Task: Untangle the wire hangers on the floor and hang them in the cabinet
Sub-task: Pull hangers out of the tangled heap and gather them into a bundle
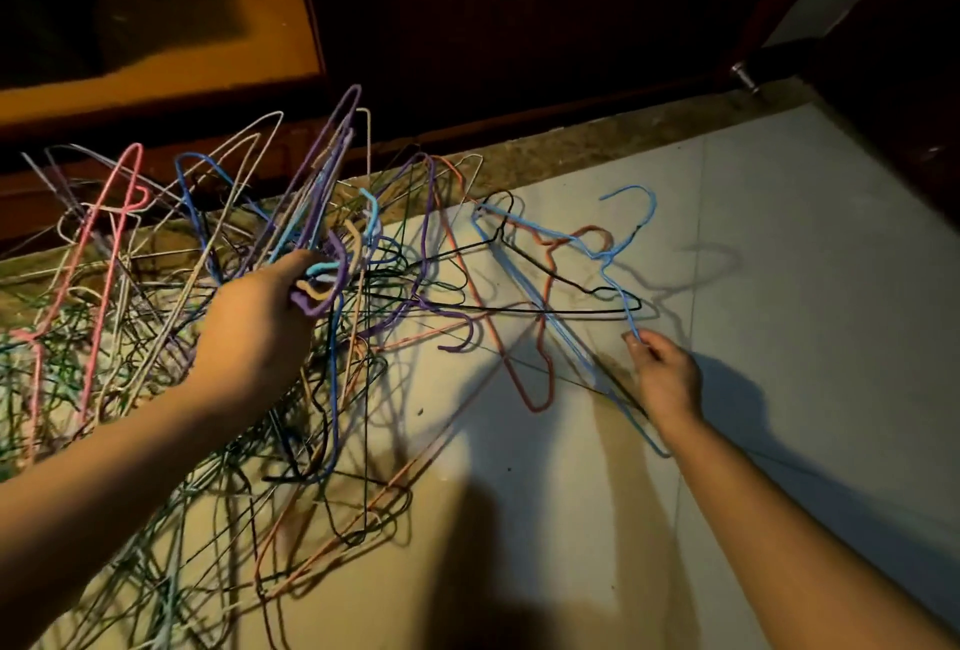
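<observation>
**Fig. 1.** Pale tiled floor (779, 285), with the dark open cabinet (519, 25) along its far edge. The tangle of wire hangers (156, 337), thin and colour-coated, heaps at my left, its triangular frames and curled hooks interlocked. A light-blue hanger (653, 210) lies at the heap's right fringe, crossed by a black hanger (571, 311). Its hook points away, toward the cabinet, so I judge the freeing pull runs rightward, clear of the heap. My right hand (667, 379), the nearer, pinches its wire. My left hand (260, 327) grips a raised bunch of hooks (324, 280), purple, blue and peach.
</observation>
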The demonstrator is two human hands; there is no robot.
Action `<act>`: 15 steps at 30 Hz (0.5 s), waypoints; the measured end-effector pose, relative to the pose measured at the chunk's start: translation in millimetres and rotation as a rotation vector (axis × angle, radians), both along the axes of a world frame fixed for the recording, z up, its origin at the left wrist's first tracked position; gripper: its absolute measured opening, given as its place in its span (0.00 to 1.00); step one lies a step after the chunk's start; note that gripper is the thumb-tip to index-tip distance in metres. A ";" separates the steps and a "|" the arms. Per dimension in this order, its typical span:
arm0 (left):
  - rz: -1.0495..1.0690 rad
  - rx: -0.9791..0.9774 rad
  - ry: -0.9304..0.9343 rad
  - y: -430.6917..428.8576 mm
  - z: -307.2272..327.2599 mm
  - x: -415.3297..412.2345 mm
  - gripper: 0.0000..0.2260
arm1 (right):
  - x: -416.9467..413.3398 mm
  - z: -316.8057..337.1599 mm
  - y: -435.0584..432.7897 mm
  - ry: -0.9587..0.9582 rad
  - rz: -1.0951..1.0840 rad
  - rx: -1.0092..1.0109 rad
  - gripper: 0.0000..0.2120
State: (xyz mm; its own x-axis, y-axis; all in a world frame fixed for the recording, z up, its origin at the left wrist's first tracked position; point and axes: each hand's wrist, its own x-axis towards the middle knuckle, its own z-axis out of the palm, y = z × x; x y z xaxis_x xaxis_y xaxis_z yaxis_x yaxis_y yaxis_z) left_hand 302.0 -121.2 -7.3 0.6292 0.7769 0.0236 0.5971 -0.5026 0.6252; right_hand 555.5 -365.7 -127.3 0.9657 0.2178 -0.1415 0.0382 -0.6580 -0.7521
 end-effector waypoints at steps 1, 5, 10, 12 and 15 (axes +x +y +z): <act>0.018 -0.028 -0.019 -3.1 1.6 0.4 0.17 | -5.7 6.2 -3.3 -0.021 -0.005 -0.004 0.10; 0.066 -0.169 -0.184 -20.5 18.1 3.5 0.14 | -17.2 16.6 -21.3 -0.027 -0.132 0.049 0.13; 0.102 -0.258 -0.300 -35.2 33.3 8.1 0.06 | -27.7 25.0 -31.8 -0.049 -0.156 0.117 0.12; 0.084 -0.273 -0.317 -35.8 33.5 6.8 0.04 | -27.4 28.1 -31.7 -0.058 -0.174 0.149 0.13; 0.068 -0.288 -0.328 -35.6 31.7 4.7 0.02 | -21.0 29.3 -28.2 -0.054 -0.104 0.119 0.12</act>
